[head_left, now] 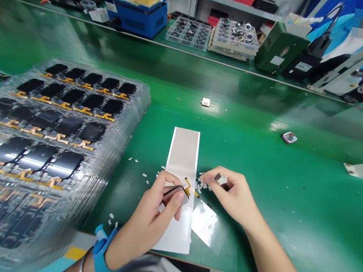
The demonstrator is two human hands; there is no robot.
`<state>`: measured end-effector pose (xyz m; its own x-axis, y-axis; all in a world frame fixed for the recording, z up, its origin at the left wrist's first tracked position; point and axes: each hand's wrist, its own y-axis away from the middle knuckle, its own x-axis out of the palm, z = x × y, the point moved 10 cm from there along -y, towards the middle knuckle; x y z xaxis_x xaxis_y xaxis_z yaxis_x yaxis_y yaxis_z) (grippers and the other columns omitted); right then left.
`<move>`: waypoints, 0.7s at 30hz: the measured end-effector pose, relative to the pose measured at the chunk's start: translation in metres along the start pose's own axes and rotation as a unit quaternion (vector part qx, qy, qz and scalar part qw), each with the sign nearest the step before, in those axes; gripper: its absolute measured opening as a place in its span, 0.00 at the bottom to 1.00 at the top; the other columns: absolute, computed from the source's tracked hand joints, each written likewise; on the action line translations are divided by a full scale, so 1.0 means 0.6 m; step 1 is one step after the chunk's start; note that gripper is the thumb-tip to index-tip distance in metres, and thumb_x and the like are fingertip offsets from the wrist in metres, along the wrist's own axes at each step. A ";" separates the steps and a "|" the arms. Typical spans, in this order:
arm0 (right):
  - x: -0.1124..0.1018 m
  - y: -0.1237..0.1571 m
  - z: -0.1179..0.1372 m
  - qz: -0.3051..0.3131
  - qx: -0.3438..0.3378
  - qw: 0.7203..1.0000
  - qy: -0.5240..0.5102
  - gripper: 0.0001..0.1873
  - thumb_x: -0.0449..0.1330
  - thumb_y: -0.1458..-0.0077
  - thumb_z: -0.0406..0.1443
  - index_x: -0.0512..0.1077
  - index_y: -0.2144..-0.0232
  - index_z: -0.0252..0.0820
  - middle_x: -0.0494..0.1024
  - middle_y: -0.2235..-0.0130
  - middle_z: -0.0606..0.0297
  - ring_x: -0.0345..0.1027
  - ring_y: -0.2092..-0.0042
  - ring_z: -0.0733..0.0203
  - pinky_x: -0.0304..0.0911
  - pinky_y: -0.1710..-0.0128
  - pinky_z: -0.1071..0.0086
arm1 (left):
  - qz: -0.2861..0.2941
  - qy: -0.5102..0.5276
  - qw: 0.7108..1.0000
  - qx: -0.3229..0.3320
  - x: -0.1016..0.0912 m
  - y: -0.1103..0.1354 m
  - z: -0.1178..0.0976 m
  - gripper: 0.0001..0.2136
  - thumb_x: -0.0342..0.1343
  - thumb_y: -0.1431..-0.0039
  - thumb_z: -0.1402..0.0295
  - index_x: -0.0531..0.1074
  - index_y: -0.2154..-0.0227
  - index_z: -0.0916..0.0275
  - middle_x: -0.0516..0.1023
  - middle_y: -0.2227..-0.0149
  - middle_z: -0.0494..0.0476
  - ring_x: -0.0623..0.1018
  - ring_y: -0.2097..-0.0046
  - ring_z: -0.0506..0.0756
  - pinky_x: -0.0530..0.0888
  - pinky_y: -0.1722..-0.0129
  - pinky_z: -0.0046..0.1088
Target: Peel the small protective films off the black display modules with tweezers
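Observation:
My left hand grips a small watch display between thumb and fingers, its back plate tilted towards me. A thin orange flex cable sticks out from the display's far right side. My right hand is closed to the right of it, with thumb and forefinger together beside a scatter of tiny white pieces. A small dark and silver object shows in that hand, its kind unclear. Beneath my left hand lies a long white strip with a greyish face. A clear film lies next to the strip.
Stacked clear trays of watch displays fill the left. Farther back lie a small white-faced part and a small watch-like module. A raised shelf carries a blue box, parts cases and a green box. Other people sit beyond.

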<state>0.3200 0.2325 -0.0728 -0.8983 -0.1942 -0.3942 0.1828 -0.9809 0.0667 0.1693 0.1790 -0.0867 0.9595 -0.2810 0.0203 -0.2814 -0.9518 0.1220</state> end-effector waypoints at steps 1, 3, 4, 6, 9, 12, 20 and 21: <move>0.005 0.000 0.001 0.003 0.008 1.000 -0.014 0.09 0.61 0.46 0.38 0.76 0.73 0.38 0.77 0.73 0.65 0.65 0.74 0.67 0.60 0.75 0.73 | 0.007 0.003 1.000 0.000 0.002 0.000 0.000 0.06 0.45 0.28 0.61 0.60 0.59 0.57 0.64 0.77 0.44 0.66 0.74 0.49 0.60 0.75 0.25; 0.013 0.002 0.002 0.007 0.027 0.999 -0.045 0.10 0.64 0.48 0.40 0.76 0.72 0.37 0.74 0.75 0.68 0.58 0.78 0.71 0.54 0.79 0.75 | 0.019 0.010 1.000 -0.007 0.006 -0.001 0.001 0.07 0.45 0.28 0.60 0.59 0.58 0.56 0.61 0.78 0.43 0.63 0.74 0.49 0.59 0.75 0.25; 0.019 0.003 0.000 0.014 0.039 0.997 -0.066 0.10 0.65 0.48 0.40 0.76 0.71 0.37 0.72 0.77 0.70 0.53 0.80 0.73 0.50 0.81 0.75 | 0.025 0.016 1.000 -0.011 0.007 0.000 0.002 0.07 0.44 0.28 0.59 0.59 0.57 0.56 0.60 0.77 0.43 0.62 0.74 0.49 0.59 0.75 0.25; 0.037 0.007 -0.002 0.041 0.057 0.991 -0.110 0.13 0.66 0.49 0.43 0.76 0.71 0.38 0.69 0.80 0.72 0.46 0.81 0.74 0.42 0.83 0.75 | 0.034 0.029 0.999 -0.019 0.011 0.001 0.006 0.07 0.43 0.28 0.59 0.58 0.58 0.56 0.61 0.76 0.44 0.61 0.74 0.49 0.58 0.75 0.25; 0.063 0.013 0.008 0.088 0.049 0.980 -0.169 0.15 0.66 0.48 0.45 0.75 0.75 0.39 0.69 0.80 0.71 0.52 0.80 0.72 0.47 0.81 0.75 | 0.038 0.037 0.998 -0.026 0.013 0.003 0.011 0.07 0.43 0.28 0.58 0.57 0.59 0.55 0.62 0.75 0.44 0.61 0.73 0.49 0.58 0.74 0.25; 0.076 0.017 0.023 0.113 0.031 0.969 -0.220 0.16 0.65 0.47 0.45 0.75 0.76 0.39 0.74 0.77 0.69 0.62 0.75 0.69 0.59 0.74 0.73 | 0.029 0.028 0.999 -0.024 0.010 0.003 0.010 0.08 0.44 0.28 0.59 0.56 0.61 0.56 0.63 0.74 0.45 0.62 0.73 0.49 0.59 0.74 0.25; 0.087 0.021 0.020 0.128 0.071 0.952 -0.268 0.17 0.66 0.48 0.48 0.75 0.76 0.40 0.72 0.80 0.70 0.64 0.77 0.68 0.64 0.73 0.71 | 0.038 0.012 0.999 -0.027 0.012 0.002 0.008 0.06 0.43 0.28 0.60 0.56 0.60 0.56 0.62 0.74 0.44 0.61 0.73 0.49 0.59 0.74 0.25; 0.088 0.021 0.017 0.125 0.077 0.951 -0.271 0.18 0.66 0.49 0.48 0.74 0.76 0.40 0.72 0.80 0.70 0.64 0.77 0.68 0.64 0.74 0.71 | 0.040 0.012 0.999 -0.031 0.013 0.002 0.009 0.06 0.43 0.28 0.60 0.55 0.60 0.55 0.61 0.74 0.44 0.61 0.73 0.49 0.58 0.74 0.26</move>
<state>0.2710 0.2098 -0.0833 -0.9164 -0.3582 0.1787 0.3941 -0.8854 0.2463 0.1761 0.1752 -0.0915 0.9346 -0.3513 0.0561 -0.3556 -0.9173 0.1795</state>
